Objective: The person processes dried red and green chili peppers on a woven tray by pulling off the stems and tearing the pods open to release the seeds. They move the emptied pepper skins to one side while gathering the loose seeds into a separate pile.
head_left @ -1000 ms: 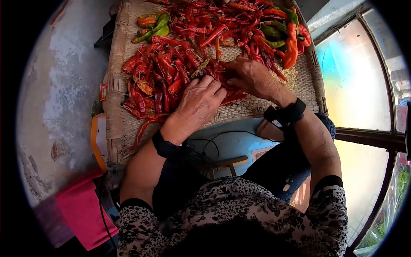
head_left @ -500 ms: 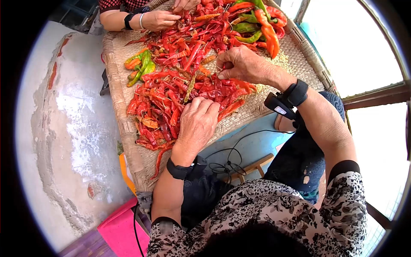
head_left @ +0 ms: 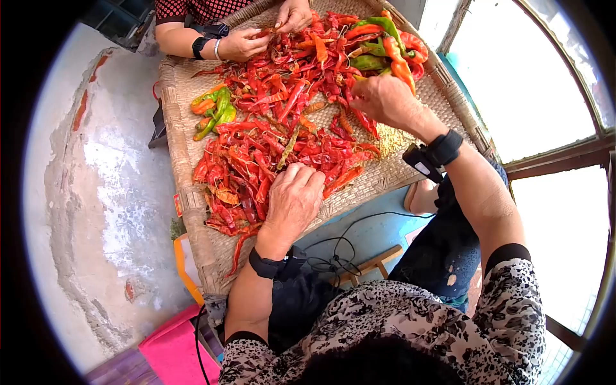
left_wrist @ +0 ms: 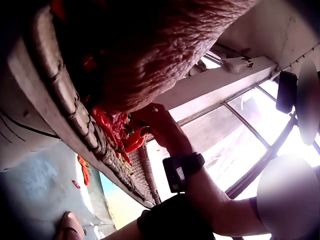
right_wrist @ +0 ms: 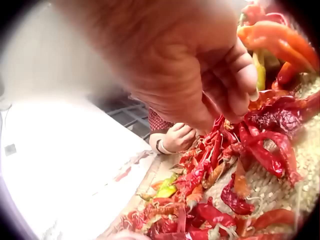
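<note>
My left hand (head_left: 294, 199) rests on the near heap of dried red chili peppers (head_left: 247, 157), its fingers relaxed and its fingertips hidden among them. Over the heap at the right, my right hand (head_left: 389, 106) has its fingers curled. In the right wrist view, the fingertips of the right hand (right_wrist: 185, 75) come together at the stem end of a red chili pepper (right_wrist: 218, 145). A dark, wrinkled chili (right_wrist: 280, 117) lies just beside them. One greenish-brown shrivelled chili (head_left: 289, 147) lies on top of the near heap, by my left fingers.
A woven tray (head_left: 186, 160) bears the peppers. Fresh green and orange peppers (head_left: 218, 112) lie at its left, with larger ones (head_left: 398, 51) at the far right. Pale seeds (head_left: 388, 141) are scattered nearby. Another person's hands (head_left: 247, 42) work at the far side. A window (head_left: 513, 70) stands at right.
My right hand has moved from the near heap rightward and away to the right-hand heap. My left hand stays on the near heap. The other person's hands have come more into view.
</note>
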Demonstrator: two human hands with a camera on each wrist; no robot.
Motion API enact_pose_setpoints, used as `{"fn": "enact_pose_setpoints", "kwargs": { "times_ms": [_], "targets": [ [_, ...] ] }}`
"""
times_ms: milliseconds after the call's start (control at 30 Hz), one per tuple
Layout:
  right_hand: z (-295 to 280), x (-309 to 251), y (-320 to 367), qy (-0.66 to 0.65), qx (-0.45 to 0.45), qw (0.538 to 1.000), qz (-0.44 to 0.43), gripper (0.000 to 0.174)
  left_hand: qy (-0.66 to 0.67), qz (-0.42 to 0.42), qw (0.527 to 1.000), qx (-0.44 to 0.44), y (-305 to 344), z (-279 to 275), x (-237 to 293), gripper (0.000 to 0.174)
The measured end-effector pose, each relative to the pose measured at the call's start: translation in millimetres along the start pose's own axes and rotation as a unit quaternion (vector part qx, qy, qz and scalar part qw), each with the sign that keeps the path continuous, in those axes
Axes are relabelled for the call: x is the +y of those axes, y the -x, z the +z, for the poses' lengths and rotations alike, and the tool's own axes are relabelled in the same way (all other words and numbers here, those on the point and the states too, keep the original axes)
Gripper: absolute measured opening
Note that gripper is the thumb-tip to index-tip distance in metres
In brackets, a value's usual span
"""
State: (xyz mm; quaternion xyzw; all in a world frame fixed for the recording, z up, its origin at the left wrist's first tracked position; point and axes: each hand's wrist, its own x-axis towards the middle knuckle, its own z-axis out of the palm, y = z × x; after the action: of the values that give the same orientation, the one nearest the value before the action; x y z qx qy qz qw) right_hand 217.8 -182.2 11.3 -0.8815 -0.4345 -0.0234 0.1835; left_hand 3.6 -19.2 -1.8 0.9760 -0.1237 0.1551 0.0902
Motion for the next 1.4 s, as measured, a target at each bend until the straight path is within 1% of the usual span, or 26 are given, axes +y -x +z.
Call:
{"fn": "enact_pose_setpoints", "kwargs": {
  "times_ms": [33,100,233,300,367,433,500,567,600,633,667,700,733,767,833,900,933,967,1033,1067,1167,1200,1233,1300,1333,1400],
  "targets": [
    [8,-4,9,0.044,-0.018,0.999,0.02,0.032,0.003,-0.002,1.0,-0.006,0,2,-1,0.019],
    [18,-9,20,0.052,-0.029,0.997,0.04,0.03,0.008,-0.007,1.0,-0.005,2,4,-1,0.02],
    [29,-3,14,0.065,-0.036,0.997,0.029,0.024,0.016,-0.004,1.0,-0.002,2,-1,-2,0.022],
    [20,3,13,-0.013,-0.041,0.999,0.006,0.02,0.025,0.005,1.0,0.012,2,1,-2,0.022],
    [8,5,10,-0.211,-0.057,0.976,0.006,0.018,0.024,0.0,1.0,0.003,1,-1,-2,0.021],
    [-2,1,7,-0.243,-0.086,0.966,0.036,0.019,0.024,0.001,1.0,-0.012,3,-2,-1,0.021],
    [-5,-7,8,-0.354,-0.182,0.915,0.063,0.021,0.018,0.0,1.0,0.001,2,3,-2,0.02],
    [-13,-16,6,-0.36,-0.295,0.881,0.085,0.022,0.028,-0.001,1.0,0.0,2,3,-2,0.021],
    [-13,-15,6,-0.36,-0.294,0.882,0.07,0.02,0.022,0.003,1.0,0.002,2,3,-2,0.021],
    [-12,-14,3,-0.36,-0.292,0.884,0.054,0.019,0.015,0.007,1.0,0.004,2,3,-3,0.022],
    [-12,-11,-1,-0.446,-0.215,0.865,0.078,0.017,0.016,0.006,1.0,0.001,1,2,-3,0.021],
    [-11,-8,-5,-0.526,-0.135,0.833,0.102,0.017,0.017,0.007,1.0,0.002,1,2,-3,0.021],
    [-11,-4,-9,-0.637,-0.027,0.765,0.092,0.027,0.016,0.007,1.0,0.004,0,3,-3,0.021],
    [-13,2,-14,-0.683,0.029,0.726,0.08,0.029,0.017,0.006,1.0,0.007,1,4,-3,0.02],
    [-12,9,-19,-0.65,0.048,0.751,0.1,0.029,0.014,0.004,1.0,0.004,1,3,-1,0.02],
    [-4,3,-12,-0.598,-0.003,0.794,0.108,0.026,0.009,0.002,1.0,0.0,1,2,-2,0.019],
    [-5,-1,-9,-0.53,-0.076,0.839,0.098,0.021,0.01,0.005,1.0,0.005,1,3,-3,0.019],
    [-3,-4,-6,-0.491,-0.131,0.858,0.078,0.016,0.012,0.007,1.0,0.01,1,3,-2,0.019],
    [-4,-15,1,-0.461,-0.197,0.863,0.062,0.015,0.008,0.004,1.0,0.001,1,2,-1,0.019],
    [-7,-16,2,-0.46,-0.251,0.849,0.069,0.017,0.002,0.003,1.0,-0.007,0,1,-1,0.019],
    [-16,-11,-1,-0.475,-0.259,0.839,0.054,0.018,-0.005,0.006,1.0,0.003,0,2,1,0.02],
    [-12,-7,-7,-0.519,-0.18,0.832,0.078,0.027,-0.003,0.007,1.0,0.002,0,3,1,0.02],
    [-6,-8,-9,-0.649,-0.033,0.75,0.122,0.036,-0.001,0.008,1.0,0.005,0,3,0,0.02],
    [1,-1,-18,-0.719,0.175,0.662,0.116,0.043,0.001,0.007,1.0,0.008,1,3,0,0.02],
    [6,1,-17,-0.719,0.175,0.663,0.115,0.043,-0.002,0.007,1.0,0.002,1,2,0,0.02],
    [7,2,-12,-0.494,0.107,0.848,0.158,0.041,-0.005,0.009,1.0,-0.003,-1,1,1,0.02]
  ]
}}
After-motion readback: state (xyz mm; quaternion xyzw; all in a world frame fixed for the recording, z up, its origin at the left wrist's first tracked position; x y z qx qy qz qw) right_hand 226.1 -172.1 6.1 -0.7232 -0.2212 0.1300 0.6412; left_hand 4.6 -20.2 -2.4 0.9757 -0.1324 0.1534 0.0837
